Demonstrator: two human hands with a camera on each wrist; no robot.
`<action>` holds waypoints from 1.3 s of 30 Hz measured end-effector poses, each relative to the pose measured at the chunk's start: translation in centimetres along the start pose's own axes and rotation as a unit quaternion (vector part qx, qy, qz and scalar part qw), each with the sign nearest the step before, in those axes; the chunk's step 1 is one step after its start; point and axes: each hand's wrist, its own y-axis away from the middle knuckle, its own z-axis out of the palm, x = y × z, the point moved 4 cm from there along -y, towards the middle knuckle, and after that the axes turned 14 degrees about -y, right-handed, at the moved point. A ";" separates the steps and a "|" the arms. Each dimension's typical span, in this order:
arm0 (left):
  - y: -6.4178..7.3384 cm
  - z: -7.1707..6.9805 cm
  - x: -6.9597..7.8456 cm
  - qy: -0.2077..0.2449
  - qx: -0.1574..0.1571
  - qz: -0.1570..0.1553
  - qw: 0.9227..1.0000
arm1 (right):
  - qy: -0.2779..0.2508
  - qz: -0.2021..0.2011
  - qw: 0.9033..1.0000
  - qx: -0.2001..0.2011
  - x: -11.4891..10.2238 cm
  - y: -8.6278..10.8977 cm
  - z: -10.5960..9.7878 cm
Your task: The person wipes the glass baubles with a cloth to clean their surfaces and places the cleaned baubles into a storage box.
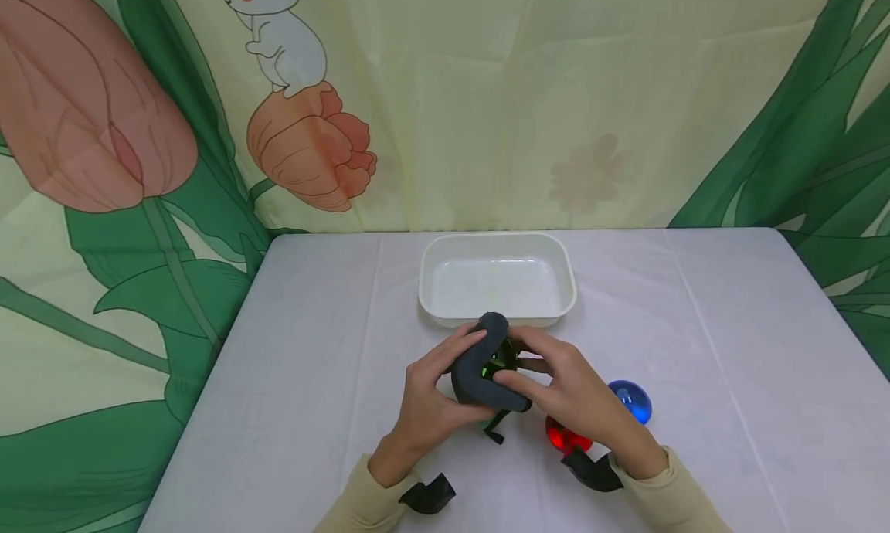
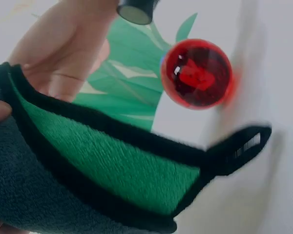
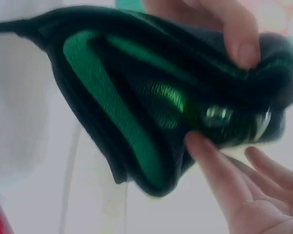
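Observation:
My left hand (image 1: 434, 390) grips a dark grey cloth (image 1: 467, 367) with a green inner side, black edging and a hanging loop (image 2: 241, 151). The cloth is folded part-way round a clear green ball (image 1: 502, 357). From the other side my right hand (image 1: 566, 382) holds the ball between thumb and fingers. In the right wrist view, the ball (image 3: 224, 122) lies in the fold, with a right fingertip against it; its far side is hidden. A clear red ball (image 1: 566, 436) rests on the table below the right hand, partly covered by the wrist strap.
A white rectangular tray (image 1: 497, 314) stands at the table's back edge, just beyond the hands. Beside the right forearm lies a clear blue ball (image 1: 631, 400). White cloth covers the table (image 1: 299, 363), and a flower-patterned curtain (image 1: 473, 131) hangs behind it.

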 end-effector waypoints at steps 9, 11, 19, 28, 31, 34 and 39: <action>-0.4 -0.7 -0.3 0.015 0.012 -0.017 1.000 | 0.080 -0.148 0.986 -0.014 -0.4 0.1 -1.7; -0.4 -0.8 -0.4 0.019 0.013 -0.018 1.000 | 0.095 -0.204 0.974 -0.033 -0.5 0.2 -1.5; -0.3 -0.8 -0.3 0.038 0.010 -0.041 0.998 | 0.100 -0.268 0.957 -0.047 -0.1 0.3 -0.7; -0.5 -0.7 0.2 0.032 -0.013 -0.022 0.999 | 0.119 -0.252 0.959 -0.045 0.0 0.6 -1.1; -0.5 -0.6 0.5 0.031 -0.020 -0.016 0.999 | 0.121 -0.273 0.953 -0.042 -0.3 0.7 -1.3; -0.5 -0.5 0.6 0.036 -0.029 -0.018 0.999 | 0.108 -0.271 0.956 -0.035 -0.5 0.8 -1.4; -0.5 -0.3 0.8 0.037 -0.039 -0.020 0.998 | 0.010 -0.192 0.981 -0.027 0.0 0.8 -1.7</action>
